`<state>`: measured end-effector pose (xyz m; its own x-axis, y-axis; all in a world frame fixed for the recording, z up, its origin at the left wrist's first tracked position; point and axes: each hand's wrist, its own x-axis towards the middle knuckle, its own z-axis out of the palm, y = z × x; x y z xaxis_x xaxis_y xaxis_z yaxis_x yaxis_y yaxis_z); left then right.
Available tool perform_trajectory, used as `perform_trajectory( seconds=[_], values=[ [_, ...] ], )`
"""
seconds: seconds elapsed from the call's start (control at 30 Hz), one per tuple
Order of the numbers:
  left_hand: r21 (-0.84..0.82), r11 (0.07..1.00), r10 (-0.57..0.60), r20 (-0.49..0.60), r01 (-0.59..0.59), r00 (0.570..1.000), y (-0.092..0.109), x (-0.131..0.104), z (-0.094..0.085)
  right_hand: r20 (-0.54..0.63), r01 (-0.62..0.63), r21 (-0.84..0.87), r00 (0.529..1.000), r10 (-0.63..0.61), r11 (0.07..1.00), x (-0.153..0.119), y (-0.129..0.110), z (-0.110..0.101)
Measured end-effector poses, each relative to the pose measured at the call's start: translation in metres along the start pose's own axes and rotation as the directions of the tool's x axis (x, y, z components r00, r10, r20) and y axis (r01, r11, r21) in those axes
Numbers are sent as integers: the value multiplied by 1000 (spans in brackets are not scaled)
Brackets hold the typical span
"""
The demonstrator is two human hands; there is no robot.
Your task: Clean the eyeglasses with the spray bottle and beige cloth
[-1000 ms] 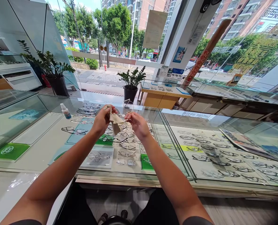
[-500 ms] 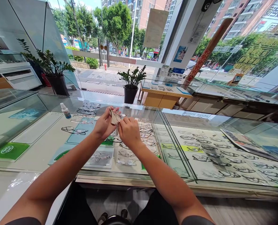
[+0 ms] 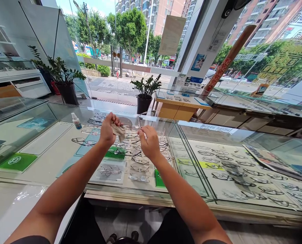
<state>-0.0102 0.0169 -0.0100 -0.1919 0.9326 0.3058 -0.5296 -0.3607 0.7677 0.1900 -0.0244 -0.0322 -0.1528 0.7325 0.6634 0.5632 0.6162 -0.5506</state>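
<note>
Over the glass display counter, my left hand is closed on a crumpled beige cleaning cloth, whose loose end hangs toward the right. Just to the right, my right hand pinches what looks like a pair of glasses; only a thin dark part shows above the fingers, and the rest is hidden. A gap separates the two hands. Beneath them, several glasses frames lie in rows. A dark-rimmed pair is left of my left hand, and a small white spray bottle with a blue base stands farther left.
The glass counter runs across the view, with more frames in its right section. A magazine lies at far right. Beyond are potted plants, a wooden table and a large window.
My hands have moved apart from where they met at the cloth. The cloth has stayed in my left hand, and my right hand has shifted right with the thin item. The view has tilted slightly.
</note>
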Motion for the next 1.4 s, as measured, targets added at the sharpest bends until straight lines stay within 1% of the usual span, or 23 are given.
perform_trajectory(
  seconds=[0.07, 0.1, 0.17, 0.23, 0.27, 0.33, 0.5, 0.6, 0.67, 0.8, 0.93, 1.0, 1.1, 1.13, 1.17, 1.2, 1.33, 1.4],
  values=[
    [145, 988, 50, 38, -55, 998, -1, -3, -1, 4, -45, 204, 999, 45, 978, 3, 3, -4],
    [244, 965, 87, 64, -100, 994, -1, -5, -2, 17, -69, 291, 998, 67, 954, 5, 4, -6],
    [436, 871, 188, 131, -226, 973, 0, -11, -3, 48, -113, 419, 994, 103, 901, 8, 6, -10],
    [564, 751, 271, 212, -344, 939, 1, -16, -3, 67, -145, 496, 989, 129, 856, 11, 7, -13],
    [596, 705, 293, 248, -384, 923, 2, -18, -3, 72, -156, 523, 988, 139, 838, 12, 8, -15],
    [618, 658, 309, 298, -430, 903, 2, -21, -2, 84, -174, 572, 985, 153, 802, 14, 9, -17],
    [581, 624, 347, 392, -522, 852, 0, -21, 0, 150, -218, 652, 976, 158, 726, 17, 8, -22],
    [586, 604, 355, 409, -540, 841, 2, -21, -1, 186, -244, 657, 969, 160, 714, 20, 7, -25],
    [603, 566, 344, 447, -562, 826, 3, -21, -3, 221, -267, 655, 962, 158, 707, 22, 8, -27],
    [634, 393, 317, 587, -666, 745, 2, -19, -9, 270, -280, 639, 954, 132, 717, 23, 10, -30],
    [619, 238, 369, 655, -749, 659, -3, -14, -15, 272, -261, 614, 956, 111, 745, 20, 13, -29],
    [594, 160, 407, 688, -789, 601, -5, -13, -16, 239, -217, 581, 967, 90, 785, 19, 14, -29],
    [520, 18, 469, 750, -854, 467, -5, -13, -15, 161, -76, 444, 987, 4, 893, 17, 16, -29],
    [498, -18, 485, 762, -867, 428, -5, -13, -15, 146, -35, 396, 989, -26, 918, 16, 16, -29],
    [485, -40, 495, 769, -873, 405, -5, -13, -15, 140, -6, 360, 989, -48, 933, 15, 16, -29],
    [481, -52, 498, 772, -875, 394, -5, -13, -15, 142, 8, 341, 988, -60, 940, 15, 17, -29],
    [480, -74, 478, 786, -874, 391, -6, -10, -17, 157, 52, 296, 982, -102, 954, 14, 18, -28],
    [468, -86, 482, 792, -879, 375, -6, -9, -18, 171, 69, 283, 978, -121, 957, 15, 18, -28]
  ],
)
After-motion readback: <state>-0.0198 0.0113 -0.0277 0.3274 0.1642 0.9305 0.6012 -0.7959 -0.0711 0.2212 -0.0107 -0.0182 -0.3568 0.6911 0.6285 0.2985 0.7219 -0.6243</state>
